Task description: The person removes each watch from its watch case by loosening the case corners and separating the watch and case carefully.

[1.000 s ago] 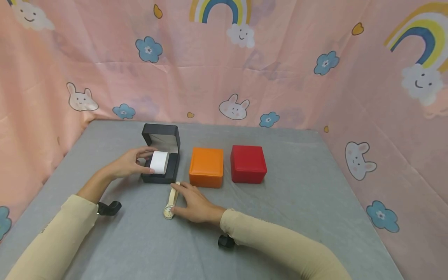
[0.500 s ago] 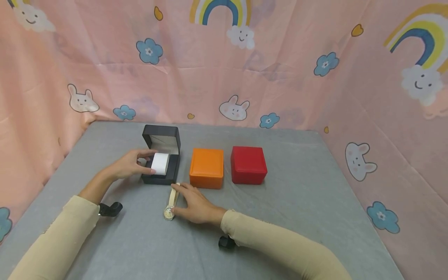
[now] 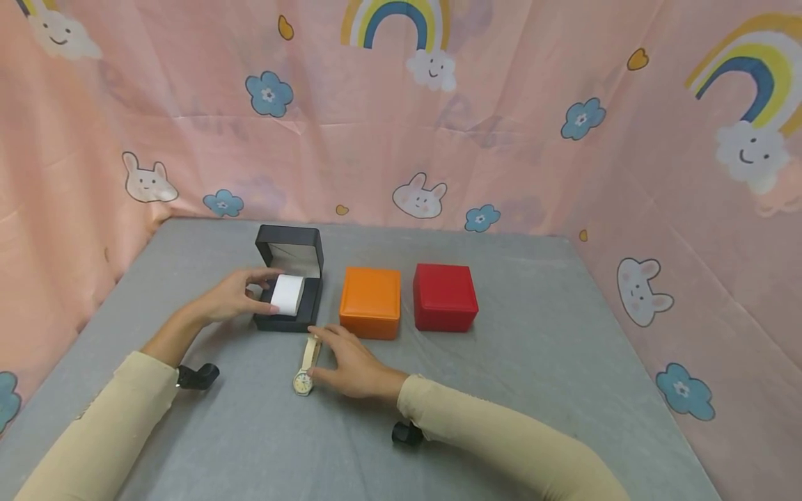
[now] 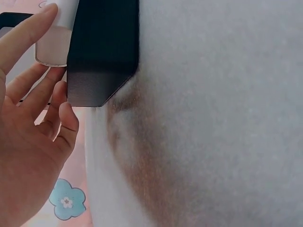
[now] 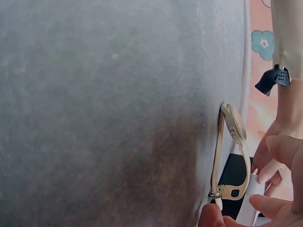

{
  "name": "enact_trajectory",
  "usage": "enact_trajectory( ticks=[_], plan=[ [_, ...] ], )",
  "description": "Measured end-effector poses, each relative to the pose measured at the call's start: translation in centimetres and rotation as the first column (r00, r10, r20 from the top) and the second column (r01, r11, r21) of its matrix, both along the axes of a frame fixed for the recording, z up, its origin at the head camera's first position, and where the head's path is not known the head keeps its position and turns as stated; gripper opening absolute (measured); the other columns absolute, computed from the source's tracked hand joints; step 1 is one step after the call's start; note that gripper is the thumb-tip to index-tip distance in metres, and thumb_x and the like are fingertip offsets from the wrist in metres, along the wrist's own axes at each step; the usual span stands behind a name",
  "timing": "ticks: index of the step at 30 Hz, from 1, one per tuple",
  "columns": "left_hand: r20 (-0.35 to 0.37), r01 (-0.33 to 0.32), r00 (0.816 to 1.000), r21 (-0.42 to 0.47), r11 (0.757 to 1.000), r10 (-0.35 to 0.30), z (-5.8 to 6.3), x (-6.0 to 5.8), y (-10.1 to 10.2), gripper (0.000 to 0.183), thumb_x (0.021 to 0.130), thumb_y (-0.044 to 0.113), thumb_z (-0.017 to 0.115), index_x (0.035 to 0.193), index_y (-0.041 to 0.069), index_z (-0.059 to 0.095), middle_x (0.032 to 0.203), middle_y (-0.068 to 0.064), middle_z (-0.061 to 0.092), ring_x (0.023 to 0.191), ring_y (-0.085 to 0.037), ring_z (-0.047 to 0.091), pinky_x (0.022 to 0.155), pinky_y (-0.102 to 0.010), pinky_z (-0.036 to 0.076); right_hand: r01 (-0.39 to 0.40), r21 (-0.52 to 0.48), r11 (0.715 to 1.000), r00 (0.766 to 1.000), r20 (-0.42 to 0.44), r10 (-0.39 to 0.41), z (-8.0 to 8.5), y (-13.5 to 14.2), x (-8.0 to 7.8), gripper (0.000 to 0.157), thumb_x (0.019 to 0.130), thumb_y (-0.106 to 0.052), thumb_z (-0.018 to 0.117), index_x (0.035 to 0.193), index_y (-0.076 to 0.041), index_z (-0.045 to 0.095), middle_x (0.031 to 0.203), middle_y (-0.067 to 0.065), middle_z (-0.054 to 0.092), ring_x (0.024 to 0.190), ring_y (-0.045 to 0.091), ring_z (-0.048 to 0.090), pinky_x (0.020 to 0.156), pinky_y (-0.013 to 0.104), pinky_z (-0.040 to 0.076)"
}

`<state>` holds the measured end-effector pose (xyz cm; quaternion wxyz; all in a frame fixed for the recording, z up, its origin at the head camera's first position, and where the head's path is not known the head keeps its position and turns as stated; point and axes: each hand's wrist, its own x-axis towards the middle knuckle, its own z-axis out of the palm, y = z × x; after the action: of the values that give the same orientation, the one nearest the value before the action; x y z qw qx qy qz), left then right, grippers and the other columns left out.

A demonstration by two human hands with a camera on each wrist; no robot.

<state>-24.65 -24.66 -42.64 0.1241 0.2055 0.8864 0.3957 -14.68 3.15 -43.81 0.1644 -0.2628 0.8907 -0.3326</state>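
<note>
In the head view my left hand [image 3: 233,296] pinches a white watch cushion [image 3: 287,295] between thumb and fingers. The cushion sits in a black watch box [image 3: 289,245] whose lid stands up. The left wrist view shows the thumb on the cushion's [image 4: 53,46] upper side and fingers below. My right hand [image 3: 357,365] hovers beside a cream-strapped wristwatch [image 3: 307,367], its fingers spread above the strap's far end and its thumb near the dial. In the right wrist view the watch [image 5: 233,124] rests on the cloth, strap buckled in a loop, apart from the visible fingers.
Right of the black box stand a closed orange box [image 3: 370,300] and a closed red box [image 3: 445,297]. A grey cloth [image 3: 532,390] covers the table. A pink patterned curtain [image 3: 351,125] hangs behind and along the sides.
My right hand has eased slightly off the watch, so more of the strap and dial shows. The left hand keeps its hold on the cushion.
</note>
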Motion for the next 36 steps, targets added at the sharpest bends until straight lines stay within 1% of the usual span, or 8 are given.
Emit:
enact_trajectory(
  ticks=[5,8,12,15,17,23,30,36],
  plan=[
    [-0.02,0.02,1.0,0.01,1.0,-0.02,-0.16,-0.02,-0.08,0.069,0.086,0.019,0.081,0.147,0.007,0.051,0.153,-0.021,0.048,0.128,-0.039,0.051,0.093,-0.04,0.052,0.01,0.003,1.0,1.0,0.009,-0.01,0.14,0.09,-0.17,0.069,0.097,-0.033,0.067,0.158,-0.023,0.036,0.159,0.011,0.041,0.144,0.027,0.043,0.117,0.049,0.04],
    [-0.01,0.021,1.0,0.027,0.999,-0.021,-0.19,-0.01,-0.09,0.069,0.086,0.018,0.081,0.147,0.007,0.051,0.153,-0.022,0.047,0.13,-0.04,0.05,0.096,-0.044,0.051,0.009,0.003,1.0,1.0,0.016,-0.009,0.24,0.15,-0.27,0.068,0.097,-0.033,0.066,0.158,-0.023,0.036,0.158,0.01,0.041,0.144,0.027,0.043,0.117,0.049,0.04],
    [0.01,0.015,1.0,0.023,1.0,-0.015,-0.15,-0.03,-0.05,0.07,0.085,0.017,0.081,0.147,0.006,0.051,0.151,-0.024,0.048,0.126,-0.04,0.053,0.089,-0.035,0.054,0.001,-0.003,1.0,1.0,0.011,-0.001,0.36,0.18,-0.28,0.068,0.098,-0.033,0.066,0.158,-0.023,0.036,0.158,0.009,0.042,0.144,0.027,0.043,0.118,0.049,0.039],
    [0.027,0.009,1.0,0.004,1.0,-0.009,-0.12,-0.09,0.04,0.071,0.085,0.018,0.082,0.147,0.005,0.05,0.146,-0.027,0.05,0.118,-0.039,0.057,0.081,-0.03,0.054,-0.002,-0.006,1.0,1.0,0.005,0.002,0.36,0.18,-0.26,0.068,0.098,-0.034,0.066,0.157,-0.022,0.036,0.158,0.008,0.042,0.144,0.026,0.043,0.118,0.048,0.039],
    [0.029,0.004,1.0,-0.009,1.0,-0.004,-0.14,-0.14,0.09,0.071,0.085,0.018,0.082,0.147,0.005,0.05,0.144,-0.027,0.051,0.116,-0.038,0.058,0.08,-0.03,0.053,-0.002,-0.008,1.0,1.0,0.009,0.002,0.33,0.15,-0.25,0.068,0.098,-0.034,0.065,0.158,-0.022,0.036,0.158,0.007,0.042,0.144,0.025,0.043,0.119,0.047,0.038],
    [0.005,-0.007,1.0,-0.02,1.0,0.007,-0.35,-0.17,0.11,0.071,0.085,0.018,0.082,0.147,0.004,0.05,0.146,-0.027,0.051,0.124,-0.04,0.053,0.087,-0.035,0.054,0.004,-0.012,1.0,1.0,0.009,-0.004,0.25,0.17,-0.23,0.067,0.098,-0.033,0.066,0.157,-0.021,0.037,0.158,0.007,0.044,0.145,0.025,0.043,0.119,0.047,0.038],
    [-0.001,0.0,1.0,-0.009,1.0,0.0,-0.71,-0.15,0.17,0.071,0.084,0.015,0.083,0.146,0.001,0.051,0.143,-0.028,0.053,0.117,-0.036,0.053,0.079,-0.027,0.053,0.022,-0.04,0.999,1.0,0.02,-0.021,0.08,0.3,-0.4,0.065,0.097,-0.032,0.067,0.155,-0.019,0.04,0.157,0.005,0.046,0.141,0.023,0.045,0.118,0.044,0.038],
    [0.001,0.003,1.0,-0.014,1.0,-0.003,-0.73,-0.16,0.38,0.071,0.083,0.013,0.083,0.146,0.001,0.052,0.138,-0.027,0.055,0.101,-0.027,0.053,0.068,-0.024,0.049,0.026,-0.059,0.998,0.999,0.031,-0.024,0.1,0.58,-0.42,0.059,0.097,-0.031,0.067,0.151,-0.017,0.046,0.154,0.004,0.049,0.139,0.022,0.047,0.118,0.044,0.038]
  ],
)
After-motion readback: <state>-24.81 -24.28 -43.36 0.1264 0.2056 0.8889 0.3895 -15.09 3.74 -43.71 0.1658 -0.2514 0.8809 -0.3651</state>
